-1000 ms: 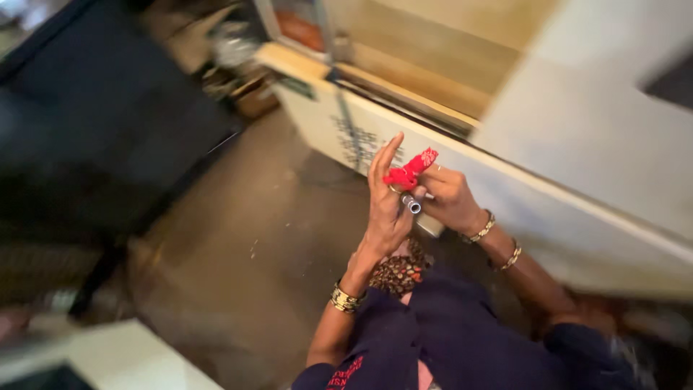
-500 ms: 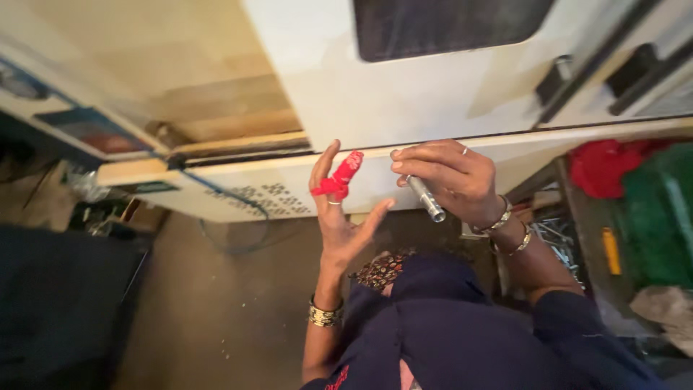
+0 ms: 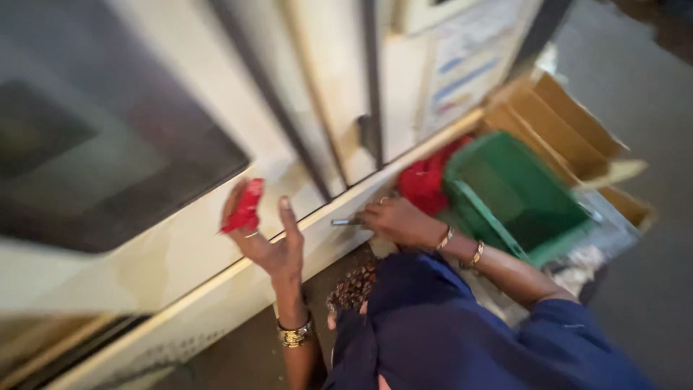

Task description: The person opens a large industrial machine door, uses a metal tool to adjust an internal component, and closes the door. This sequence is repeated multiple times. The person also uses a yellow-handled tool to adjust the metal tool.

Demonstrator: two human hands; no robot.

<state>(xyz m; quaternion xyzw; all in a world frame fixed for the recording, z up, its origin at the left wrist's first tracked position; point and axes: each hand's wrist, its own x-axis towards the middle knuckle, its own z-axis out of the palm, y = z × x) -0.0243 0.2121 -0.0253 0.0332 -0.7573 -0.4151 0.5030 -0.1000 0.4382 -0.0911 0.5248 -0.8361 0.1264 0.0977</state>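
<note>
The left hand (image 3: pixel 268 235) is raised, palm half open, with a small red cap (image 3: pixel 244 206) pinched at the fingertips, at about 10 o'clock from the wrist. The cap looks light and hard, probably plastic; a fingertip pinch on its sides should suffice, though so small a piece could slip out.

The right hand (image 3: pixel 395 220) is closed round a thin metal-tipped tool (image 3: pixel 345 222), the tip pointing towards 9 o'clock and lying at the edge of the cream cabinet (image 3: pixel 216 94). The tool appears stiff, light and smooth; it is best held along its shaft, which the fist hides. Whether the tip touches the cabinet cannot be told through the blur.

Surroundings: a green bin (image 3: pixel 520 195) lies tilted at 3 o'clock from the right hand, with a red cloth (image 3: pixel 426 180) just beside it and a cardboard box (image 3: pixel 570 123) beyond at 2 o'clock. Both wrists carry gold bangles (image 3: pixel 294 335). The dark blue garment (image 3: pixel 447 332) fills the lower frame. The bin and cloth crowd the right forearm; the cabinet face stands close ahead of both hands.
</note>
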